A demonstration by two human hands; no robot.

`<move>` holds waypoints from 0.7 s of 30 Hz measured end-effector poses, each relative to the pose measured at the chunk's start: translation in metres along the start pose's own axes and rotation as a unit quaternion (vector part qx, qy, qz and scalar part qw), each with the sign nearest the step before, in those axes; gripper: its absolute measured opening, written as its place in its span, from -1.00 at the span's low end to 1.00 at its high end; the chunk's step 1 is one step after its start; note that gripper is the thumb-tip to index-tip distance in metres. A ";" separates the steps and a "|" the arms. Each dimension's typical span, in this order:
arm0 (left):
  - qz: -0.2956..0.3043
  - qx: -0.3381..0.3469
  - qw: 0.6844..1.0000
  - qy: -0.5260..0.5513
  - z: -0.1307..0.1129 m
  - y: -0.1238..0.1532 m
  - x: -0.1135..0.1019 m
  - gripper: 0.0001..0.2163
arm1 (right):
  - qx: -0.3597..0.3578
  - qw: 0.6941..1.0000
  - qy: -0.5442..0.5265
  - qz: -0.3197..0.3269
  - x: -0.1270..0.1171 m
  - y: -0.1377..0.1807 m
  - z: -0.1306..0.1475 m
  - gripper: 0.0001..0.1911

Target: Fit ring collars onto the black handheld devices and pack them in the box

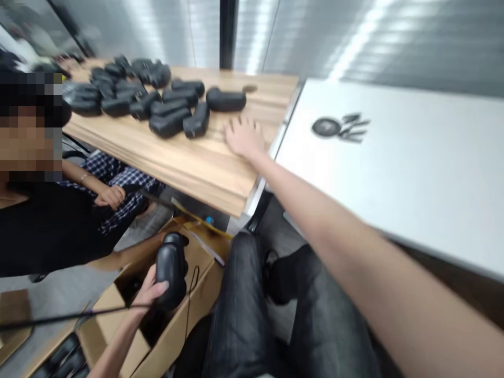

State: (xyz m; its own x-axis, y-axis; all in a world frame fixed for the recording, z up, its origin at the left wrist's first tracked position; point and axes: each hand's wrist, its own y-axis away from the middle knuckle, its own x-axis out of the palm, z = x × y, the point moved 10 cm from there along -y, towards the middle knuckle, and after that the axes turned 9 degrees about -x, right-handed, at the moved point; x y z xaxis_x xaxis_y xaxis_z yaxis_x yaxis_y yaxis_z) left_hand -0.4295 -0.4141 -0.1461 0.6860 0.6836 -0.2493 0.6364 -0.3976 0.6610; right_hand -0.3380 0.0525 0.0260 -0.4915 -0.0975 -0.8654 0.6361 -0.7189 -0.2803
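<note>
My left hand (151, 291) grips a black oblong case (171, 270), held over an open cardboard box (185, 315) on the floor beside my knee. My right hand (244, 137) reaches out with fingers spread flat on the wooden table (189, 163), holding nothing. Just beyond it lies a heap of several black cases (157, 100), the nearest (226, 100) a short way past my fingertips.
A white table (394, 163) with a dark logo adjoins the wooden one on the right. A seated person in a checked garment (114, 181) is at the left, hand on lap. My dark-trousered legs (275, 315) fill the foreground. More cardboard sits at the lower left.
</note>
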 end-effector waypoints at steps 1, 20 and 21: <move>0.015 0.064 0.998 -0.019 -0.037 0.012 0.007 -0.42 | -0.006 1.000 -0.005 -0.014 -0.006 -0.002 0.001 -0.45; -0.158 0.313 0.811 -0.468 -0.363 -0.039 0.130 -0.37 | -0.008 0.994 -0.107 -0.019 0.007 0.002 -0.013 -0.32; -0.163 0.322 0.809 -0.465 -0.368 -0.050 0.128 -0.34 | -0.018 0.994 -0.104 -0.022 0.010 0.000 -0.013 -0.30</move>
State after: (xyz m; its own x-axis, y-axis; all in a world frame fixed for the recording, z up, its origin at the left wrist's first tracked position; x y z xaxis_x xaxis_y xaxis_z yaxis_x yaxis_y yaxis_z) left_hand -0.5029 -0.0813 0.0498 0.2238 0.1798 -0.9579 0.6831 -0.7300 0.0226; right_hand -0.3350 0.0602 0.0120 -0.6290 -0.2094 -0.7487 0.6303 -0.7011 -0.3334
